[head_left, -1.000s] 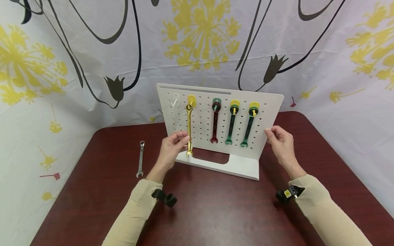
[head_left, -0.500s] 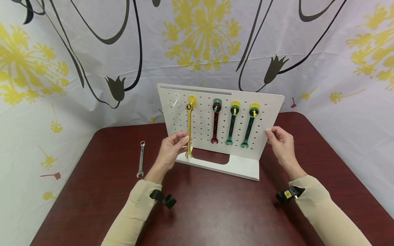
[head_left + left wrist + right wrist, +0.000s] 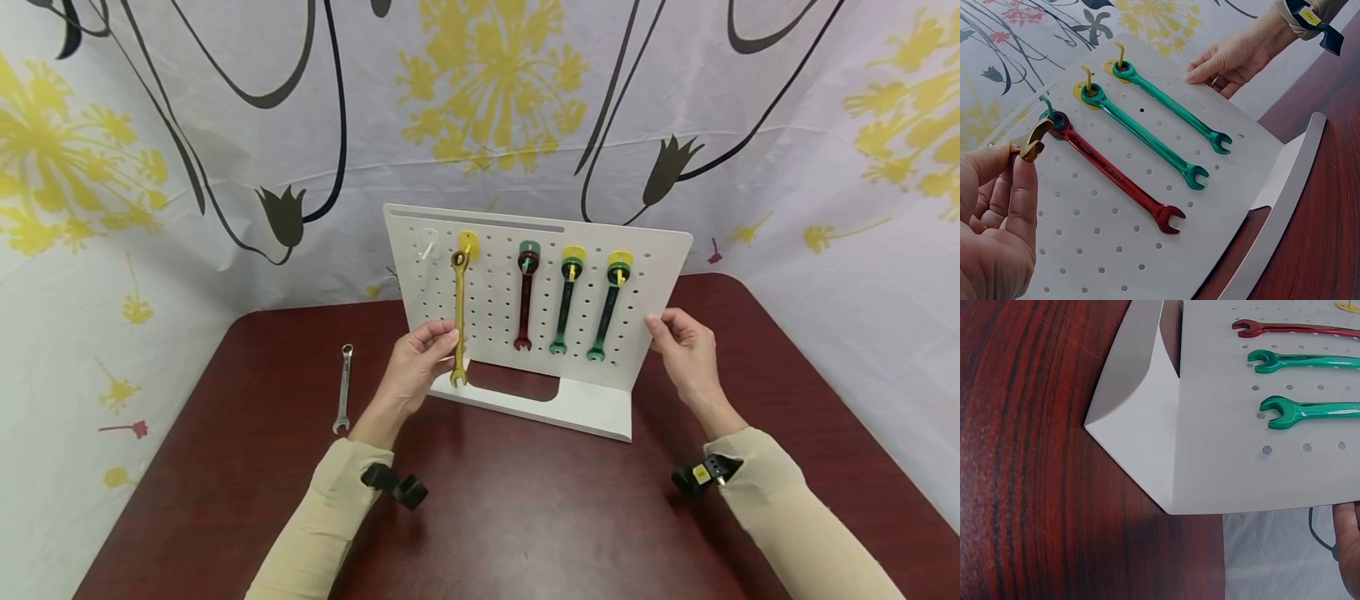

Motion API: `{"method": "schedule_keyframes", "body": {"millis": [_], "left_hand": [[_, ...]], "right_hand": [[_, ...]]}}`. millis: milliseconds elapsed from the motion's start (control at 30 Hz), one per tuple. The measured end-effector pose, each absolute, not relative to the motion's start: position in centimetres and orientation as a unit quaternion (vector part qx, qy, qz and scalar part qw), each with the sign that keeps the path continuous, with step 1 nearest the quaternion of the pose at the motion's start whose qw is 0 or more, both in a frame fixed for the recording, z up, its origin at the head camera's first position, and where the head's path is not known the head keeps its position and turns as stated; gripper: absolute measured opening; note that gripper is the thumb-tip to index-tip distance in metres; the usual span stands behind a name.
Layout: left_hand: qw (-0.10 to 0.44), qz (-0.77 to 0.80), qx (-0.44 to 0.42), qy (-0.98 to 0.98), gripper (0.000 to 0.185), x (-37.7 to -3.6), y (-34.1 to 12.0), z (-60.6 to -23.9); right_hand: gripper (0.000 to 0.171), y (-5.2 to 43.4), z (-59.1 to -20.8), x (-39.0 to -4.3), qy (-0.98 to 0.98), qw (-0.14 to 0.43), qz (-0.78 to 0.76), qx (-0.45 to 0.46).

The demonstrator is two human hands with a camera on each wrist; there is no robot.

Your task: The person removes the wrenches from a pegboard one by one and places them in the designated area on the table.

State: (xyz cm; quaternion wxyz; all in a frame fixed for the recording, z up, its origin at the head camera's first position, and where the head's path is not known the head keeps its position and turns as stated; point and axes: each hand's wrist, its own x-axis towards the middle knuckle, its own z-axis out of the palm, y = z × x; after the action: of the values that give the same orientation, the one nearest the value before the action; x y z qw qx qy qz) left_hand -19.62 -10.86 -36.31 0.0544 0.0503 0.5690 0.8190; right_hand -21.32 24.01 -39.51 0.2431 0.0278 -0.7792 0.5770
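My left hand [image 3: 412, 362] pinches a gold combination wrench [image 3: 460, 308] between thumb and fingers near its lower half. The wrench hangs nearly upright, its ring end right at the tip of a yellow hook [image 3: 468, 240] on the white pegboard [image 3: 660, 258]. In the left wrist view, the gold open end [image 3: 1034, 142] sticks out past the fingertips. My right hand [image 3: 686, 342] grips the board's right edge, thumb on the front. A red wrench [image 3: 525, 308], a green wrench [image 3: 563, 312] and another green wrench [image 3: 606, 317] hang on hooks to the right.
A silver wrench [image 3: 343, 390] lies on the dark red table [image 3: 525, 517], left of the board. A white hook [image 3: 430, 243] at the board's upper left bears nothing. Behind stands a flower-patterned cloth [image 3: 480, 175]. The board's foot [image 3: 592, 408] reaches toward me.
The gold wrench has shifted slightly left and toward me, its ring now a little off the hook's front. My left hand moved with it; the right hand stays at the board's edge.
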Motion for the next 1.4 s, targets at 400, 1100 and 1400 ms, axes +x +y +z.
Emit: {"method": "schedule_keyframes", "body": {"millis": [400,1100,1400], "left_hand": [[0.058,0.821,0.052,0.566,0.029,-19.3,-10.9,-36.0],[0.043,0.816,0.051,0.575,0.031,-19.0,-12.0,-35.8],[0.035,0.800,0.039,0.598,0.030,-18.6,-14.3,-36.5]], "right_hand": [[0.022,24.0,-39.4,-21.1,-0.778,0.242,0.579,0.033],[0.018,22.7,-37.1,-19.6,-0.775,0.233,0.586,0.038],[0.019,23.6,-38.6,-20.7,-0.778,0.231,0.583,0.032]]}}
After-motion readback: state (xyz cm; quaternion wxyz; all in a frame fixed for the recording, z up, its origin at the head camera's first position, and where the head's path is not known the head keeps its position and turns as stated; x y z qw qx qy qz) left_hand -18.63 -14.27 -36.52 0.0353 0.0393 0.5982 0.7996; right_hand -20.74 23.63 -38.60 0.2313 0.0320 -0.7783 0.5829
